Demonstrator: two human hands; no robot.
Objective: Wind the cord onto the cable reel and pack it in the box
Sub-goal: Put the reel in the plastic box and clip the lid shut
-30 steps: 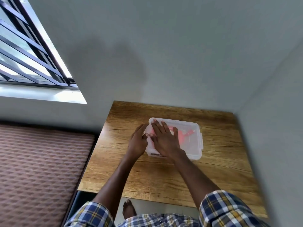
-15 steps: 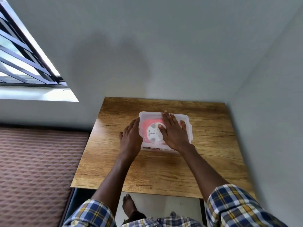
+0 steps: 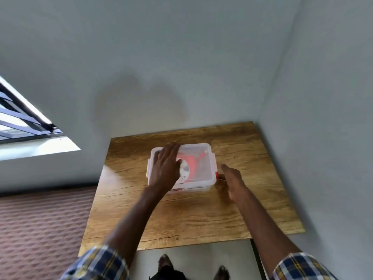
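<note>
A clear plastic box [image 3: 203,158] with its lid on sits near the middle of the wooden table [image 3: 201,215]. Inside it shows the cable reel [image 3: 188,167], a white hub wrapped in red cord, with a red plug end near the far right corner. My left hand [image 3: 164,167] lies flat on the left half of the lid, fingers spread. My right hand [image 3: 232,179] is at the box's right side, fingers at a red latch [image 3: 217,175] on the near right corner. The image is motion-blurred.
Grey walls close the table in at the back and the right. A barred window [image 3: 24,122] is at the left, with a brown patterned mat [image 3: 40,229] on the floor below it. My feet show under the table's near edge.
My left hand moved from the box's left side onto the lid. My right hand left the lid and went to the box's right side. The camera view swung left.
</note>
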